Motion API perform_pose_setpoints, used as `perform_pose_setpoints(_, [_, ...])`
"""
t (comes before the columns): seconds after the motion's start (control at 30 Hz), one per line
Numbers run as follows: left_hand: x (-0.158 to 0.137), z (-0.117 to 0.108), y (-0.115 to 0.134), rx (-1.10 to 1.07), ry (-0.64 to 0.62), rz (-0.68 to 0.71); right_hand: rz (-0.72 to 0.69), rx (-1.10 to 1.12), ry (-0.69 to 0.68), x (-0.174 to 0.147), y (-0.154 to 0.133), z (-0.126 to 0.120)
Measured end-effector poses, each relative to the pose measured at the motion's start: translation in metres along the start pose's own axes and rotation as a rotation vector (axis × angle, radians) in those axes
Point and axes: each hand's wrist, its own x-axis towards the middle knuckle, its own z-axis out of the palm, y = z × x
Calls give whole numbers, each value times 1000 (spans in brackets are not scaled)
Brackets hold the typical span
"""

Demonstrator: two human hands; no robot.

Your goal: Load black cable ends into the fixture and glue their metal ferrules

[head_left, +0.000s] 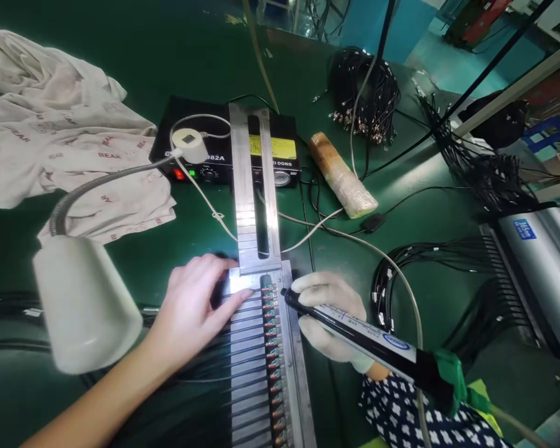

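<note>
A long slotted metal fixture [248, 373] runs up the middle of the green bench, with several black cables lying in its grooves. Their small wired ends [271, 341] line the slot along its right part. My bare left hand [198, 302] grips the fixture's upper left side, thumb on top across the first grooves and forefinger at the edge. In a white glove, my right hand [331, 311] holds a dispensing syringe [364, 333] with a green cap and a tube at its rear. Its dark tip is beside the uppermost wired ends. A slotted metal cover [245, 186] extends from the fixture's top.
Behind the cover stands a black dispenser controller [196, 115]. At left are a white gooseneck lamp base [86, 305] and a crumpled printed cloth [70, 130]. A wrapped roll [343, 177], cable bundles [366, 93] and a silver UV unit [546, 267] lie to the right.
</note>
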Motion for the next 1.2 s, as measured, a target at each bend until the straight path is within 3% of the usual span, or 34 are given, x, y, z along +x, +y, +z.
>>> perform_pose_setpoints(1.2, [0,0,-3,5,-10,-7,-38,53,-17,-4,9,2])
